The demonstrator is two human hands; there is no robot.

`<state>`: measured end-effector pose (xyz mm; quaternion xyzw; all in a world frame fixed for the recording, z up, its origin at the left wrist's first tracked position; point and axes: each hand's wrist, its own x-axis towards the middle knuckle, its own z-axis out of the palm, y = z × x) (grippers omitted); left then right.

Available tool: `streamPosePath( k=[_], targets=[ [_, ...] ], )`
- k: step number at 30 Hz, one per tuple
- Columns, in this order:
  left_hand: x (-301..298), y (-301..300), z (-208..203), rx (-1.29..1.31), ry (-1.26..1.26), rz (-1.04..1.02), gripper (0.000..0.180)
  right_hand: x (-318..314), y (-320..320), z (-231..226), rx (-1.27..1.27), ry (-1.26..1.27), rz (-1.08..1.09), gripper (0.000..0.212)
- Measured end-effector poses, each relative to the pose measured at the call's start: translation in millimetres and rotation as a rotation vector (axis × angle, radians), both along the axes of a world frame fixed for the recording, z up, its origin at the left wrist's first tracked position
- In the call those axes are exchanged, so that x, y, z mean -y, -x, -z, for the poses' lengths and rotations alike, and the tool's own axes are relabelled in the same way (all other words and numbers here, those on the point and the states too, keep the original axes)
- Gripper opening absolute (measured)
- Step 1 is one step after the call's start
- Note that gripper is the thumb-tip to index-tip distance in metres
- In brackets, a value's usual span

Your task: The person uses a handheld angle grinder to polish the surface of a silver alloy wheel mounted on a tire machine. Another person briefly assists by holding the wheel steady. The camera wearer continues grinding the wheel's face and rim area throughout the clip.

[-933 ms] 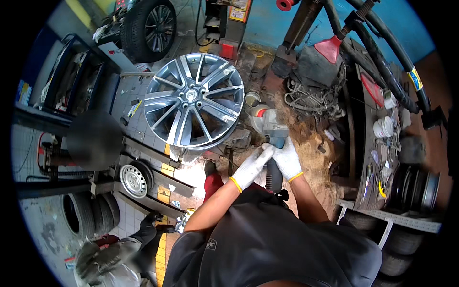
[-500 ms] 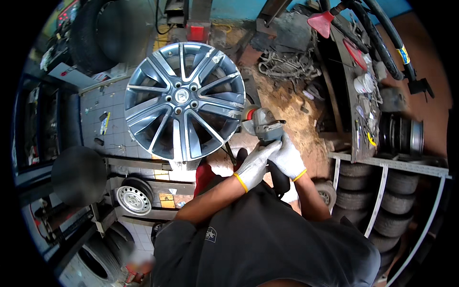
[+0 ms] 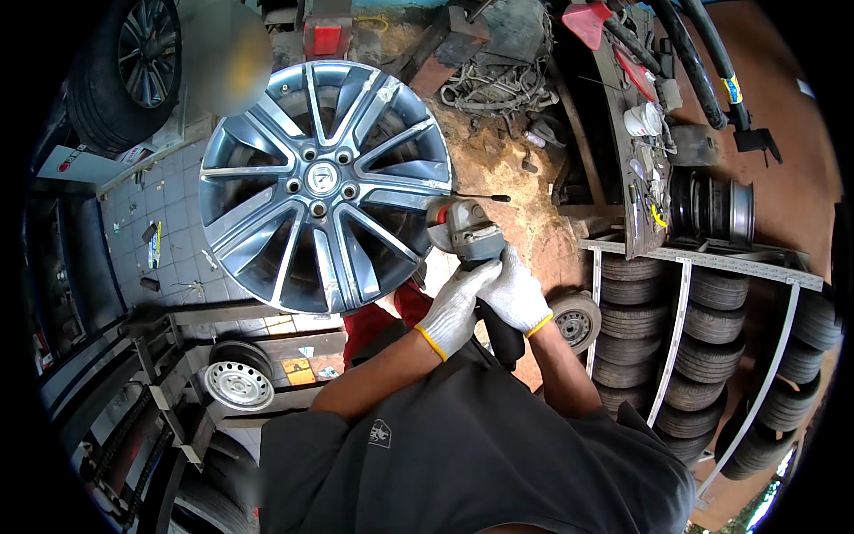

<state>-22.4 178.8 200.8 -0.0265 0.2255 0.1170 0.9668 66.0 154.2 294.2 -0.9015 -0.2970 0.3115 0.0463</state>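
A large grey and silver multi-spoke alloy wheel lies face up in front of me, with pale scuffed patches on its rim. At its right edge is a grey angle grinder, its disc close against the rim; whether they touch I cannot tell. Both my hands wear white knit gloves with yellow cuffs. My left hand wraps the grinder body from the left. My right hand closes round it from the right. The grinder's black rear end shows below the gloves.
A thin rod with a black end juts beside the rim. At right, a rack holds stacked tyres beneath a cluttered bench. A steel wheel lies lower left; a mounted tyre stands upper left. Tangled parts lie beyond.
My view has shifted, so the background sits further left and more of the tyre rack shows. Both hands keep their hold on the angle grinder, which stays by the wheel's right edge.
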Motion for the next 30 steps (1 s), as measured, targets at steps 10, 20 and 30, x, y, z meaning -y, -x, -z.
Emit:
streamPosePath(
  k=[10, 20, 30],
  targets=[
    [-11.6, 2.6, -5.3, -0.002, 0.031, -0.020, 0.032, -9.3, -2.1, 5.5, 0.032, 0.033, -0.024, 0.058],
    [-20.8, 2.0, -12.6, 0.021, 0.038, -0.003, 0.031, -12.6, -1.4, 2.7, 0.058, 0.102, 0.007, 0.056],
    [-21.1, -0.8, -6.8, 0.013, 0.050, -0.023, 0.034, -21.4, 4.5, -6.2, 0.033, 0.052, -0.014, 0.052]
  ],
)
